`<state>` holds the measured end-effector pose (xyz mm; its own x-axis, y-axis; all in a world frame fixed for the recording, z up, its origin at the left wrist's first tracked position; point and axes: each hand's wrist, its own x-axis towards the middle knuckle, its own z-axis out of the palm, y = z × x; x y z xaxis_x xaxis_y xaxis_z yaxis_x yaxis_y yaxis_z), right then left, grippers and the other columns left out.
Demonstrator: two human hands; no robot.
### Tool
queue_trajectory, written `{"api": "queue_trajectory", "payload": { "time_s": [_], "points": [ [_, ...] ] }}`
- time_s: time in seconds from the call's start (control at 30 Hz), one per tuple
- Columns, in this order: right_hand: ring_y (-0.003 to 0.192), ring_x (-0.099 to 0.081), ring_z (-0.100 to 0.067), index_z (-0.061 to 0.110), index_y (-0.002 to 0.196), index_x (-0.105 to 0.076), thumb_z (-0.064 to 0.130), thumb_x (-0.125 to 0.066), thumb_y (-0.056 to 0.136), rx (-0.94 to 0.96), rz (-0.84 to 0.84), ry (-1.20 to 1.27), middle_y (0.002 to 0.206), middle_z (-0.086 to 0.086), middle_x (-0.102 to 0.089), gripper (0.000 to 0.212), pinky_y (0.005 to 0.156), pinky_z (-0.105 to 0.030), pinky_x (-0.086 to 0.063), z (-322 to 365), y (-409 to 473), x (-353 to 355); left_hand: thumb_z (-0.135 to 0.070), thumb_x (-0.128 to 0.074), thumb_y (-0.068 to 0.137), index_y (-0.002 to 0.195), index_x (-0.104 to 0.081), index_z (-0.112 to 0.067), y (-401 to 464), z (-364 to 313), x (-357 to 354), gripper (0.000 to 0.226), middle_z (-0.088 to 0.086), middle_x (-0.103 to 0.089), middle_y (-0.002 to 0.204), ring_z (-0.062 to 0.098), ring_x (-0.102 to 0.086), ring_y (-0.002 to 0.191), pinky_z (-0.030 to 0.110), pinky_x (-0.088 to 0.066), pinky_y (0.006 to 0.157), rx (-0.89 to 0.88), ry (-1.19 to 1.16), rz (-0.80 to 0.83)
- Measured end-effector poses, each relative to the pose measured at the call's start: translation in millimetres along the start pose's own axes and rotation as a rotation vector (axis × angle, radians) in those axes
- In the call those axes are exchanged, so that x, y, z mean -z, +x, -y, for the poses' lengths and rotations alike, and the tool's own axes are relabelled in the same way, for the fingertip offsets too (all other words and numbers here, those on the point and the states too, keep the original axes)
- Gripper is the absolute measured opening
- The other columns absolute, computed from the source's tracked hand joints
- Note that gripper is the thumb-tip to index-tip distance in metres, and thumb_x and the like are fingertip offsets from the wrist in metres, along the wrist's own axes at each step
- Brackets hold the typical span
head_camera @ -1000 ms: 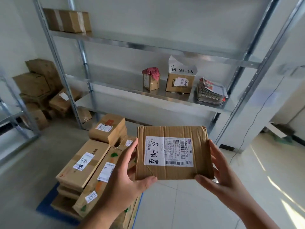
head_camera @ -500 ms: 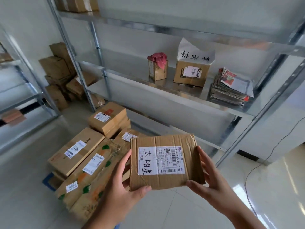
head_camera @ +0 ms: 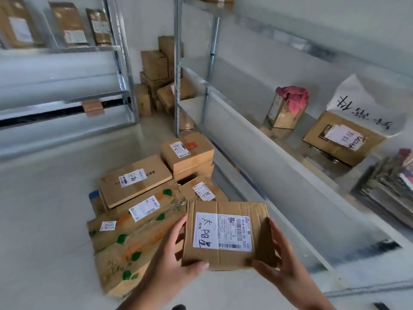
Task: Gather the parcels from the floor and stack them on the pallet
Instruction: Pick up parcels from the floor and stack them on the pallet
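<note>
While the camera is looking down past the shelving, notes are running left to right. Far left, a metal rack (head_camera: 67,50) is carrying upright boxes on its upper level. On the floor at centre-left, a stack of parcels (head_camera: 143,198) is sitting on what looks like a blue pallet (head_camera: 93,195), only a corner of it showing under the cardboard. The top of the stack is a long box with green leaf prints (head_camera: 134,222), its long axis running from near-left to far-right, and a plain carton (head_camera: 136,177) is lying behind it. Right of that, the left hand (head_camera: 169,265) is gripping the flat parcel (head_camera: 225,236): thumb curled over the near left corner, fingers pressed along the left edge. The parcel is being held in the air, label up, just right of the stack and overlapping its near-right edge in view. The right hand (head_camera: 283,265) is clamping the right side, thumb at the near corner, fingers along the edge. Far right, a second shelf unit (head_camera: 290,157) is holding a small box topped with pink cloth (head_camera: 290,99). Judgement: the stack is lying left and forward of the parcel, nearer the left hand, so the placing move is likely to go leftward and down, with the broad face kept flat.
</note>
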<state>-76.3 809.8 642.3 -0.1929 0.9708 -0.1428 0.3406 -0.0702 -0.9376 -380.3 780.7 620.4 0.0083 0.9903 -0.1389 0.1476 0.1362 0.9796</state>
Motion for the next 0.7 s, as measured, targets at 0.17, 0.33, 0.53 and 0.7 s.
{"api": "queue_trajectory", "payload": {
  "time_s": [0.17,0.33,0.53,0.7],
  "points": [
    [0.137,-0.054,-0.004,0.046,0.153,-0.026,0.041,-0.09,0.069,-0.033,0.015,-0.047,0.146,0.023,-0.056,0.106,0.098,-0.019,-0.052,-10.2,64.5,40.0,-0.032,-0.098,0.062,0.144,-0.034,-0.07,63.1,-1.0,-25.7,0.111,-0.03,-0.05,0.148,-0.002,-0.051,0.139,0.03,-0.057,0.103,0.02,-0.022,-0.016],
    [0.124,-0.062,0.001,0.049,0.148,-0.029,0.048,-0.094,0.063,-0.073,0.091,-0.056,0.139,0.019,-0.061,0.108,0.093,-0.02,-0.054,-16.6,150.3,57.7,-0.045,-0.093,0.062,0.153,-0.023,-0.065,126.8,-0.5,-41.0,0.117,-0.051,-0.039,0.138,-0.003,-0.05,0.138,0.04,-0.051,0.114,0.078,0.035,-0.066],
    [0.14,-0.054,-0.018,0.042,0.16,-0.027,0.06,-0.092,0.064,-0.009,0.309,-0.165,0.153,0.006,-0.053,0.117,0.113,-0.056,-0.047,-61.4,281.4,65.2,-0.025,-0.092,0.076,0.162,-0.02,-0.041,208.8,17.7,-62.3,0.113,-0.038,-0.035,0.135,-0.013,-0.05,0.118,0.01,-0.048,0.094,0.187,0.144,-0.225],
    [0.132,-0.057,-0.003,0.058,0.144,-0.029,0.047,-0.082,0.067,0.024,0.45,-0.169,0.136,0.028,-0.057,0.095,0.107,-0.036,-0.053,-101.1,387.7,47.8,-0.024,-0.093,0.073,0.167,-0.019,-0.034,279.8,63.0,-80.5,0.121,-0.014,-0.039,0.145,0.013,-0.047,0.132,0.04,-0.048,0.112,0.336,0.16,-0.371]
  ]
}}
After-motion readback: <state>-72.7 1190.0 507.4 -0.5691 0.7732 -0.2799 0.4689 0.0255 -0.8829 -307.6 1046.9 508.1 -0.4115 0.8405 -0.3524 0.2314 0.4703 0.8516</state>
